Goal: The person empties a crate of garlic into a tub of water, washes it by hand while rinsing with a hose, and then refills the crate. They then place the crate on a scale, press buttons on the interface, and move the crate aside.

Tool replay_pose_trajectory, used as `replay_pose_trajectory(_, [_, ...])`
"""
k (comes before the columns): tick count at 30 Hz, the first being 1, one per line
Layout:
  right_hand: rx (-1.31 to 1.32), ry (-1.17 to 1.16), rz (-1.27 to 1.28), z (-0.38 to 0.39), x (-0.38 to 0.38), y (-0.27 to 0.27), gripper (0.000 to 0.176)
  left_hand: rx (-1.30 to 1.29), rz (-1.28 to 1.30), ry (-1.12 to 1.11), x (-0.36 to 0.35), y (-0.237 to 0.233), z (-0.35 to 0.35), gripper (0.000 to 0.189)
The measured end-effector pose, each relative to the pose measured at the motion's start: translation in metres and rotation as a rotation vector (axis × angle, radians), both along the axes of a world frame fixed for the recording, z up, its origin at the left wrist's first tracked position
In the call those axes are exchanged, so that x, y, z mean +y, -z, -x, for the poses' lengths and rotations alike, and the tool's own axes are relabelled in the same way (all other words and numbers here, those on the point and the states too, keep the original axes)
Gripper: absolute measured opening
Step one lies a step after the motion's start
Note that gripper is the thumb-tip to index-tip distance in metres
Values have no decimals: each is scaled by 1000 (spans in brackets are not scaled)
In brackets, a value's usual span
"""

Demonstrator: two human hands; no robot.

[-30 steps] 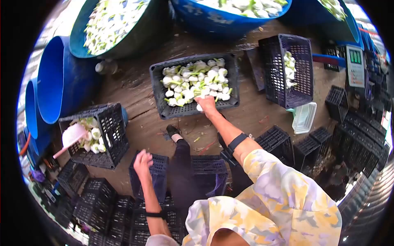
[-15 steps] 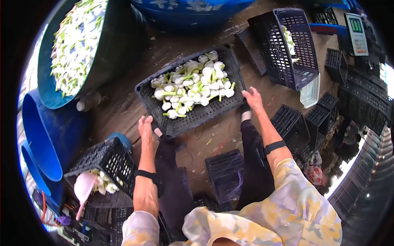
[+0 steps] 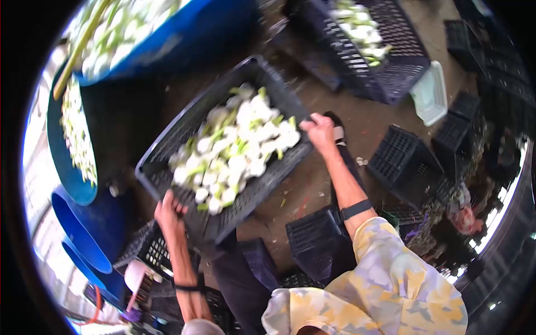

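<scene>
A black plastic crate (image 3: 267,188) hangs tilted in front of me, its far left side raised. White garlic bulbs (image 3: 237,151) with short green stems lie heaped in its middle. My left hand (image 3: 170,213) is closed round the crate's near left end. My right hand (image 3: 320,133) grips the rim at its right end, fingers wrapped over the edge. Beyond the crate stands a large blue tub (image 3: 184,42), filled with more garlic bulbs, a long yellowish pole lying across its left side.
A green-blue tub (image 3: 84,192) of garlic and blue barrels (image 3: 81,229) stand at left. Another black crate (image 3: 399,67) holding garlic is at upper right, beside a white basket (image 3: 431,95). Stacked black crates (image 3: 405,162) fill the right. A pink scoop (image 3: 135,276) lies lower left.
Both hands have lifted the crate, carrying it left and turning it counterclockwise. My view has swung so that the blue tub now shows its garlic. The image is blurred by motion.
</scene>
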State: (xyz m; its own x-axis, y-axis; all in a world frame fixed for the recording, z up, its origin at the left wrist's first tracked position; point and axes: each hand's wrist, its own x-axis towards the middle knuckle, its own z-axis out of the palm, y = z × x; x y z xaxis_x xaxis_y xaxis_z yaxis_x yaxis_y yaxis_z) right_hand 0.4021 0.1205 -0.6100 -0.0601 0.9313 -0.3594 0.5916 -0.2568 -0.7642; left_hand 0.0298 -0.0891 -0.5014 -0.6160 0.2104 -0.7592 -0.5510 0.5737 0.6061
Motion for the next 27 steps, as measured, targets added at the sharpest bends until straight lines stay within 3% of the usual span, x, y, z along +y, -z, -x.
replay_pose_trajectory(3, [99,-67,75,-50,34,-73,32,134,13,170,53,-168,-62,19])
replay_pose_trajectory(6, [382,7,341,-108,69,-177,30,318,68,174,105,-336,-145,29])
replay_pose_trajectory(8, [697,192,496,-138,99,-242,27,428,34,36,128,-414,-189,39])
replay_pose_trajectory(9, [720,199,487,-152,111,-268,27,464,-23,20,144,-447,-208,42])
replay_pose_trajectory(11, [1080,556,573,-175,130,-308,26,453,-39,18,182,-496,-235,43])
replay_pose_trajectory(12, [1110,505,621,-185,146,-324,25,417,-48,6,205,-516,-250,45])
replay_pose_trajectory(14, [1149,595,667,-188,165,-279,28,482,-29,69,269,-533,-285,42])
replay_pose_trajectory(19, [1212,710,844,-216,229,-232,25,438,-98,204,372,-524,-328,36])
replay_pose_trajectory(22, [1120,793,608,-235,252,-203,21,240,-193,264,411,-527,-353,32])
replay_pose_trajectory(24, [1173,838,956,-255,265,-220,19,170,-228,343,440,-545,-379,29])
replay_pose_trajectory(27, [1307,762,917,-272,282,-248,20,227,-289,332,484,-579,-421,24])
